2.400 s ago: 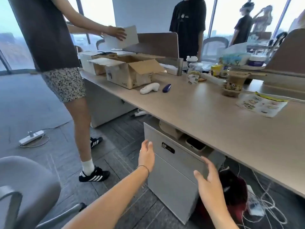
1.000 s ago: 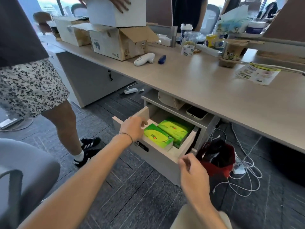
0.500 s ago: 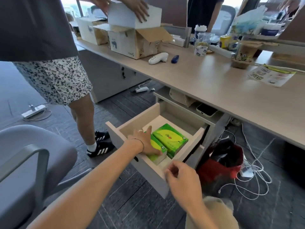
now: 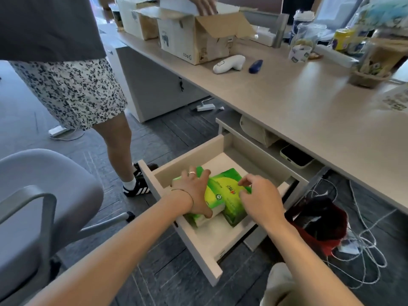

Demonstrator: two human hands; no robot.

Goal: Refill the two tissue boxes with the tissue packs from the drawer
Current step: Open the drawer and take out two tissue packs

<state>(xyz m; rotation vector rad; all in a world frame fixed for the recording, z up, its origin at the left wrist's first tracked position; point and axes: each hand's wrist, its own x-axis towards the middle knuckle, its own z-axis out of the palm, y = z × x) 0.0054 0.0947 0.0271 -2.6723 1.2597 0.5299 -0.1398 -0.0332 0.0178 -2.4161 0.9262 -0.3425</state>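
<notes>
Green tissue packs lie side by side in the open drawer (image 4: 185,159). Left hand (image 4: 194,193) grips the left pack (image 4: 213,195); right hand (image 4: 260,199) closes on the right pack (image 4: 229,184).

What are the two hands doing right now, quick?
Left hand: closed around the nearer green plastic tissue pack in the open beige drawer.
Right hand: fingers curled on the farther green tissue pack; firm grip cannot be told.
</notes>
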